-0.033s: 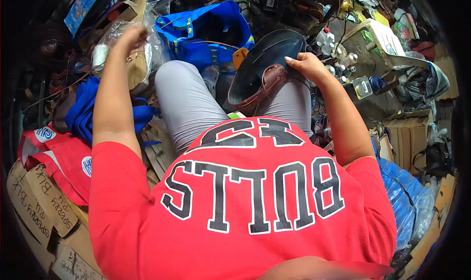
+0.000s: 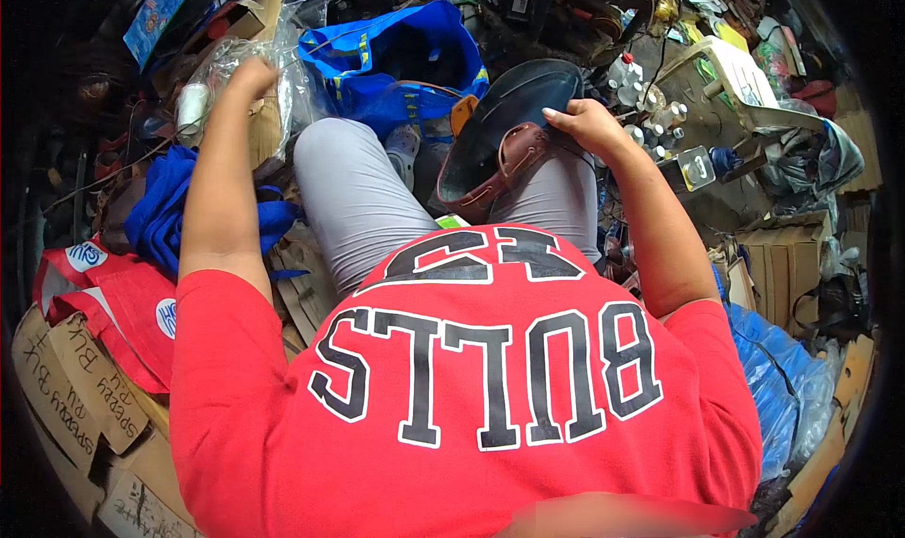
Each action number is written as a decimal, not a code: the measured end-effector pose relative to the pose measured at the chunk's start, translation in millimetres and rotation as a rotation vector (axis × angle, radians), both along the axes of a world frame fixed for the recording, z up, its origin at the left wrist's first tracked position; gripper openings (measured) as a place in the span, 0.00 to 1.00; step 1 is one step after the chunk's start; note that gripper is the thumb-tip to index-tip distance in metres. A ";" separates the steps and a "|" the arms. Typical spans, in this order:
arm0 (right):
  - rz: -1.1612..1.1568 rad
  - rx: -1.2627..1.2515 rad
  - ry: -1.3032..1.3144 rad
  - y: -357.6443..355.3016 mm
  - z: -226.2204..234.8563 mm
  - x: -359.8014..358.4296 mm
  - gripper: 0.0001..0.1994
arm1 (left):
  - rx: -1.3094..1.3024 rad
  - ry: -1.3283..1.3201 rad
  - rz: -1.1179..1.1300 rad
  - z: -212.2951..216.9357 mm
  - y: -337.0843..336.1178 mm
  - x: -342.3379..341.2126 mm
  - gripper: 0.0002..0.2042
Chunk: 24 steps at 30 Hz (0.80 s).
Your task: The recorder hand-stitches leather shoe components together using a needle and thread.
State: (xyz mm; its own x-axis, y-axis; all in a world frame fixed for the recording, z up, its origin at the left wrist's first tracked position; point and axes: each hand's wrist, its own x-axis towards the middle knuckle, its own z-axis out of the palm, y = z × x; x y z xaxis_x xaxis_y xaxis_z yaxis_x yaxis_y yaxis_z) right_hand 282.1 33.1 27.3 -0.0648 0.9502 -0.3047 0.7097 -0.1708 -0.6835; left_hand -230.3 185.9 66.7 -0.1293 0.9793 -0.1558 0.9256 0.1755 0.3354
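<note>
bright centre, dim upper left, black corners, fisheye-bent edges.

- brown leather shoe with a smooth black inside [image 2: 509, 105]: long, rounded outline, open side up
- pose: tilted across the right thigh [image 2: 551, 194], far end raised, near end lower between the legs
- raised brown leather band [image 2: 524, 150] along its right side, thin lighter cord looped over it
- right edge pinched under the thumb of the right hand [image 2: 589, 126]
- small flat orange-tan piece [image 2: 463, 114] at its left edge; can't tell if attached
</note>
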 end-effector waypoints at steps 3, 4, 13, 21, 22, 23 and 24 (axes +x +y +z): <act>0.044 0.088 -0.068 1.4 -15.6 -5.4 0.28 | 0.709 0.016 -0.320 -14.9 -37.4 97.5 0.16; -0.005 0.018 -0.081 -0.2 -18.1 -3.9 0.26 | 0.589 -0.072 -0.476 -1.7 -73.5 168.2 0.19; 0.119 -0.122 0.000 -15.6 -4.0 -22.3 0.18 | -0.299 -0.964 -0.514 -77.3 -94.0 258.3 0.08; 0.062 -0.084 0.143 -10.4 -16.7 -15.6 0.18 | 0.169 -0.115 -0.640 -73.5 -106.1 284.4 0.10; 0.068 -0.069 0.191 -10.2 -18.5 -13.3 0.17 | 0.323 -0.181 -0.653 -69.0 -122.9 286.7 0.15; 0.076 -0.052 0.239 -9.0 -20.2 -13.2 0.17 | 0.478 -0.246 -0.662 -65.9 -137.1 286.0 0.20; 0.101 -0.050 0.256 -2.6 -26.4 -9.7 0.17 | 0.460 -0.285 -0.764 -66.3 -148.9 284.9 0.29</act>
